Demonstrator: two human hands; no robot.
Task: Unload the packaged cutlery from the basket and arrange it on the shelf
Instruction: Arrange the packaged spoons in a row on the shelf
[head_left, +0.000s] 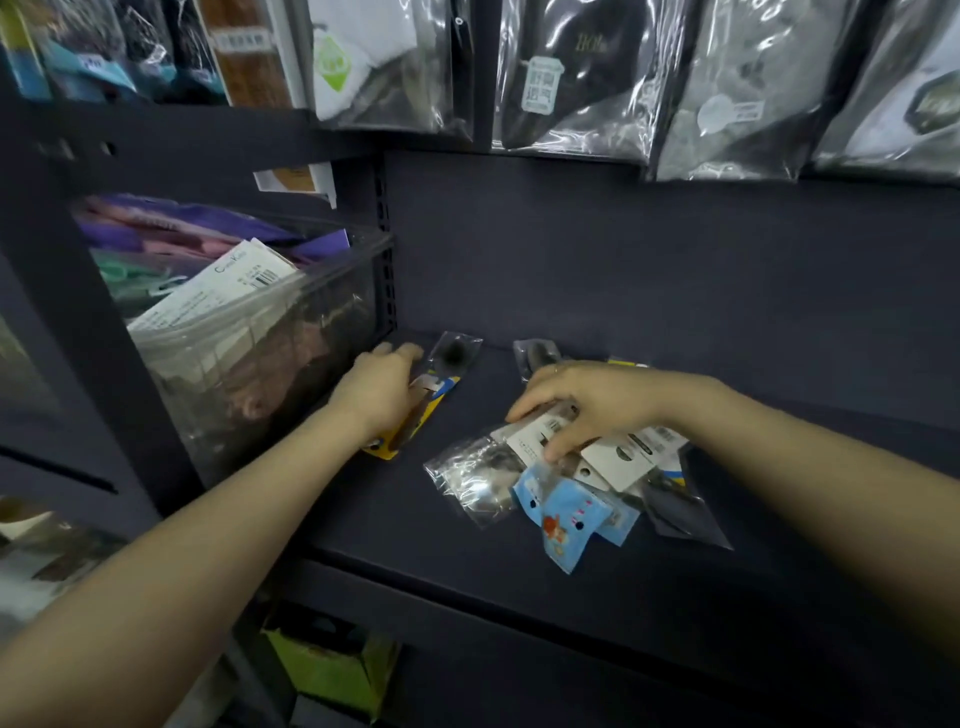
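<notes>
Both hands are down on the dark shelf (519, 545), sorting the packets of cutlery that already lie there; the basket itself is not in view. The left hand (376, 392) lies flat, fingers relaxed, on a yellow-backed packet (441, 387) set lengthwise at the left end of the shelf, just beside a clear plastic bin (249, 353) full of other goods. It looks like a pressing or nudging touch, squaring the packet into line beside the bin, not a grasp. The right hand (587, 402) curls over the top of a loose heap of packets (550, 478) in the middle of the shelf, its fingertips pinching a white-labelled packet (537, 436), probably to lift it free of the pile. Below it, a blue cartoon-printed packet (563, 512) sticks out toward the shelf's front edge, overlapping clear sleeves that hold dark utensils. One more clear packet (535, 353) lies behind the right hand near the back wall. The heap seems to be a dumped batch waiting to be laid out singly, starting a row from the left.
</notes>
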